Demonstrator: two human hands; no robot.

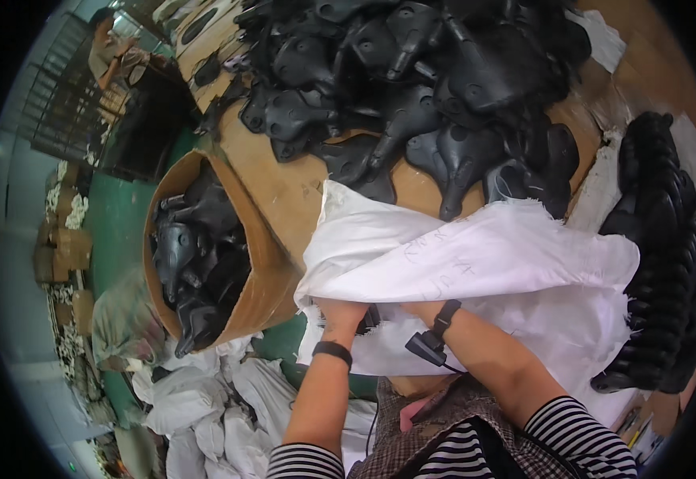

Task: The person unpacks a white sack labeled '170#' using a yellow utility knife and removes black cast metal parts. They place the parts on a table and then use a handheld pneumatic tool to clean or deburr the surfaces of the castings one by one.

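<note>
The white sack [488, 259] lies at the near side of the cardboard-covered table [264, 172], directly in front of the person. The left hand [343, 310] and the right hand [426, 309] reach under its folded near edge. The cloth hides the fingers of both hands; whether they are spread, curled or gripping cannot be determined. A small dark object [370, 318] shows between the hands; its kind is unclear.

Step in hand, as judged: handling the sack at its edge. The next move likely calls for a secure hold on the loose cloth, with the frayed edges kept clear of the wrists.

Adjacent items: heaped black plastic parts [480, 76] on the far side, a carton [274, 275] of similar parts at left, and a stack of black parts [655, 263] at right.

Markings: faint handwritten characters cross the sack, partly broken by a fold. No brand or printed label is legible.
</note>
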